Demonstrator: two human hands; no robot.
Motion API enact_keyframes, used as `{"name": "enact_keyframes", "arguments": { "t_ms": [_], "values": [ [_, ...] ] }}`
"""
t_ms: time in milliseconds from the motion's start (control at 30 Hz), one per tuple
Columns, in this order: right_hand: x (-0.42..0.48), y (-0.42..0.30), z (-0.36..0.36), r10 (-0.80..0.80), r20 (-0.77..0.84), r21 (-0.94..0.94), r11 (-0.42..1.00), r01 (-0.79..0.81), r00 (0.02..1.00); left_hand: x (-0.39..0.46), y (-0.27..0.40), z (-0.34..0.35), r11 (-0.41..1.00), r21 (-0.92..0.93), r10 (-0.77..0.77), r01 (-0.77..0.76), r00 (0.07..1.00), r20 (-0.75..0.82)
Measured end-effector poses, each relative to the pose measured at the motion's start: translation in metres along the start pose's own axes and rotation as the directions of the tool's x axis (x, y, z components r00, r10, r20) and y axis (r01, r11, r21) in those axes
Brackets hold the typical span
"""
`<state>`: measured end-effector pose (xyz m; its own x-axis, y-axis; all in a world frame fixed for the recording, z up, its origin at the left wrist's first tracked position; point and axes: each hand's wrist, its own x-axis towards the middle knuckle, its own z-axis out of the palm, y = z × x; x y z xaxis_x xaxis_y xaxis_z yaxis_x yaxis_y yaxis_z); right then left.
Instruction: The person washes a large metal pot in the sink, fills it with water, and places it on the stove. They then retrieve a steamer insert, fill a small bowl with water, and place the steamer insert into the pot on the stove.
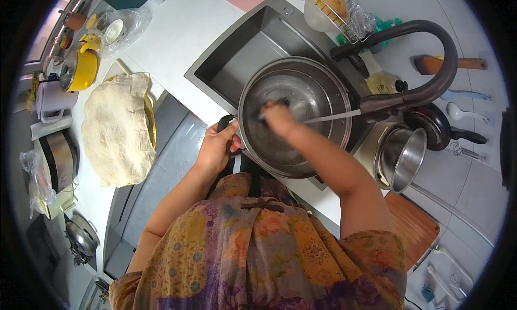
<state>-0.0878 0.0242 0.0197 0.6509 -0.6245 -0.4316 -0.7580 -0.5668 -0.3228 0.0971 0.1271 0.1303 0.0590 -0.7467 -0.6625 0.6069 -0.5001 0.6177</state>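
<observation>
A large round stainless steel pot point(299, 156) rests over the dark double sink point(246, 59). My left hand point(218, 144) grips the black handle point(224, 123) on the pot's left side. Inside the pot is my right hand point(276, 116), with its fingers bent near the inner wall; a dark, blurred thing shows at the fingertips, and what it is cannot be told. From the black pull-down faucet point(430, 84) a stream of water runs into the pot, passing by my right wrist.
Right of the sink stand nested steel bowls point(408, 160), a black frying pan point(428, 126) and a soap bottle point(383, 83). A wooden cutting board point(416, 229) lies below them. On the left counter are a cloth-covered tray point(119, 132) and a yellow pot point(85, 70).
</observation>
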Motion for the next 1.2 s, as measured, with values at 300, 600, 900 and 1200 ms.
{"name": "enact_keyframes", "arguments": {
  "t_ms": [300,600,900,1200],
  "values": [
    [-0.006,-0.023,-0.002,0.017,0.112,0.021,1.000,-0.020,0.994,-0.001,-0.004,-0.003,0.999,-0.048,-0.003,0.003,1.000,0.008],
    [-0.026,-0.031,0.023,-0.025,-0.014,0.036,0.999,0.026,1.000,0.001,-0.006,-0.002,0.999,-0.041,0.015,-0.015,1.000,0.001],
    [-0.012,0.061,-0.027,0.272,-0.049,-0.010,0.962,-0.273,0.961,0.002,-0.004,-0.005,1.000,-0.017,0.004,-0.003,1.000,0.029],
    [0.017,-0.048,0.028,0.154,0.045,0.421,0.893,-0.158,0.987,0.004,-0.005,-0.001,1.000,0.013,0.001,-0.001,1.000,0.004]
  ]
}}
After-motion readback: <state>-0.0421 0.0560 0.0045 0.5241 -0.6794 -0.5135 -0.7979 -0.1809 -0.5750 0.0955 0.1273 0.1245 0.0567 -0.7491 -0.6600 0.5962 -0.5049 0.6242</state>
